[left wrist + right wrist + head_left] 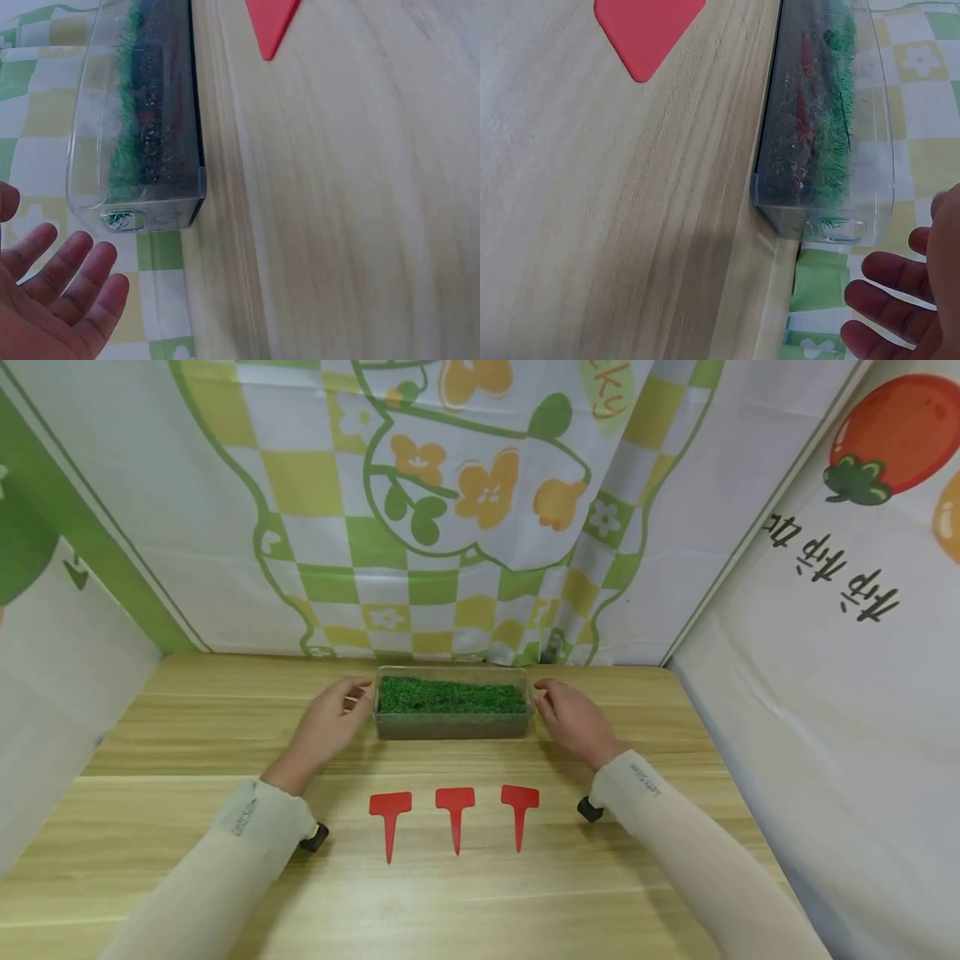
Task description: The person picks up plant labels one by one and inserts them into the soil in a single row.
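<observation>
A clear plastic box (453,727) stands near the back of the table, with green artificial grass (453,697) over a dark layer inside. My left hand (328,720) is at its left end. In the left wrist view, the fingers (66,271) are loosely bent and a little apart from the box's handle slot. My right hand (576,720) is beside the right end, its relaxed fingers (889,300) near the other slot and holding nothing. Three red T-shaped plant labels lie in a row in front: left label (390,804), middle label (456,798), right label (520,797).
The wooden table (465,910) extends toward me. Behind it hangs a green-and-yellow checked curtain (315,485), its lower edge at the table's back. Printed white cloth (810,693) covers the right side, and a similar white cloth (60,710) the left.
</observation>
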The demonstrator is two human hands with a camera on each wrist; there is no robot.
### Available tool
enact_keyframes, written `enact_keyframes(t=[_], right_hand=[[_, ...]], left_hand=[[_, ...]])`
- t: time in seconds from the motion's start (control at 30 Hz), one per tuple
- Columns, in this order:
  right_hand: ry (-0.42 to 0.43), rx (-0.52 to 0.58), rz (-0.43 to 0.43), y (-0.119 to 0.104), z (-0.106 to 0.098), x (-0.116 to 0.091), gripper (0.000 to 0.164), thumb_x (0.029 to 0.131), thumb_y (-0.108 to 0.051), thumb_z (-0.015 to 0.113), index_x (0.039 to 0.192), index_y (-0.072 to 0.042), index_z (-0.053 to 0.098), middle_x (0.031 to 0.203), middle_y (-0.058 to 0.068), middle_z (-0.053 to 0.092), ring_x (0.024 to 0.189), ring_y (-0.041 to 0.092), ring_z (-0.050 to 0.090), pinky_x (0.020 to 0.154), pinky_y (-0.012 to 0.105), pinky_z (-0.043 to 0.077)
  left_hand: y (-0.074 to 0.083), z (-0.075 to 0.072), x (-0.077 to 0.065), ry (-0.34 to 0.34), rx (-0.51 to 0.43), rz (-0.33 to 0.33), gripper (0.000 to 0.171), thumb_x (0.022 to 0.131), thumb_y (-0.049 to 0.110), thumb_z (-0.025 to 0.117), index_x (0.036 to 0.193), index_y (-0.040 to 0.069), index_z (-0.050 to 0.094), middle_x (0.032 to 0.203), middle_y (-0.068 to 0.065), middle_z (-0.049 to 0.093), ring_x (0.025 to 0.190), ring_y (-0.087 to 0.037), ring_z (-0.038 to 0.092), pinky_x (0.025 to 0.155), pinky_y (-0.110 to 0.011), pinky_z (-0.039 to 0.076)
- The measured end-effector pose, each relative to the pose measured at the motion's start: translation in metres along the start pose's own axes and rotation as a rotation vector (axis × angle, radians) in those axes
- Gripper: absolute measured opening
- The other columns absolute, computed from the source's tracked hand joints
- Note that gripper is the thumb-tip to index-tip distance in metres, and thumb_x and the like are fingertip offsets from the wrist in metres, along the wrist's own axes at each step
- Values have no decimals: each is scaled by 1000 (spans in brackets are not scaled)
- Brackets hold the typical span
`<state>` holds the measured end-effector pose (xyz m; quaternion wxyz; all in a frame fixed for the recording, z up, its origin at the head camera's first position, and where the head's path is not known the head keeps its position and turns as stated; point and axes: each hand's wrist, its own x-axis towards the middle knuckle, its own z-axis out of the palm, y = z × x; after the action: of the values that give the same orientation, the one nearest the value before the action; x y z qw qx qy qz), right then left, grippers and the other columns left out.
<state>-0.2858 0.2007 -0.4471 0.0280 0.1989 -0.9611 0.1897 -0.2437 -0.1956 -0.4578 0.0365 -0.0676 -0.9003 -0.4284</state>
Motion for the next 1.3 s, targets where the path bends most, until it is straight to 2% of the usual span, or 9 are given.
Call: enact_keyframes(t=[0.2, 0.47, 0.7, 0.9, 1.0, 1.1, 1.2, 1.23, 1.3], right_hand=[[-21, -2, 4, -1, 7, 3, 49, 110, -35, 35, 148, -5, 45, 129, 15, 64, 114, 31, 64, 95, 50, 51], [-66, -20, 23, -3, 13, 7, 57, 111, -37, 32, 156, -3, 31, 152, 20, 47, 135, 38, 50, 110, 52, 42], [-105, -11, 45, -3, 12, 8, 55, 111, -29, 32, 158, -1, 26, 152, 20, 47, 136, 38, 49, 112, 52, 40], [-111, 5, 27, -3, 12, 10, 55, 110, -31, 33, 158, -3, 28, 143, 19, 56, 127, 35, 58, 106, 52, 45], [-110, -16, 9, -3, 14, 10, 56, 110, -33, 33, 158, -3, 28, 139, 20, 59, 123, 35, 61, 104, 52, 47], [-105, -43, -7, -3, 15, 10, 55, 110, -32, 33, 157, -4, 29, 138, 21, 60, 121, 36, 62, 103, 51, 47], [-98, -46, -14, -3, 15, 10, 54, 110, -30, 34, 157, -3, 30, 136, 21, 61, 118, 36, 63, 101, 52, 49], [-97, -46, -16, -3, 14, 10, 54, 110, -29, 35, 157, -3, 30, 133, 21, 63, 115, 35, 64, 99, 51, 50], [-99, -49, -19, -3, 14, 11, 54, 110, -28, 35, 157, -3, 30, 128, 20, 66, 111, 34, 66, 97, 51, 51]], left_hand=[[-1, 4, 3, -55, 6, -10, 59, 107, 42, 43, 154, 8, 37, 138, -17, 56, 122, -38, 58, 100, -55, 48], [-1, 8, 7, -86, 27, 15, 59, 108, 35, 44, 159, 11, 29, 145, -19, 51, 122, -39, 58, 96, -56, 50], [-1, 11, 13, -114, 103, 55, 57, 108, 32, 45, 157, 7, 32, 146, -21, 48, 112, -38, 61, 91, -54, 51], [-4, 6, 12, -171, 128, -3, 60, 107, 40, 43, 161, 19, 25, 160, -19, 34, 127, -41, 55, 100, -59, 47], [-5, 1, 9, -198, 176, -28, 62, 106, 48, 41, 161, 25, 23, 161, -15, 34, 130, -40, 55, 88, -54, 52], [-4, -3, 7, -219, 202, -39, 63, 105, 52, 41, 161, 27, 23, 155, -18, 43, 84, -32, 68, 57, -40, 47], [-3, -3, 6, -232, 194, -41, 65, 105, 51, 42, 161, 25, 23, 150, -22, 48, 45, -18, 37, 42, -33, 31], [-2, -3, 6, -233, 193, -41, 65, 105, 51, 42, 161, 25, 23, 148, -23, 50, 43, -16, 24, 41, -32, 29], [-2, -3, 5, -232, 198, -38, 65, 105, 51, 42, 161, 24, 23, 143, -24, 54, 42, -12, 20, 39, -32, 29]])
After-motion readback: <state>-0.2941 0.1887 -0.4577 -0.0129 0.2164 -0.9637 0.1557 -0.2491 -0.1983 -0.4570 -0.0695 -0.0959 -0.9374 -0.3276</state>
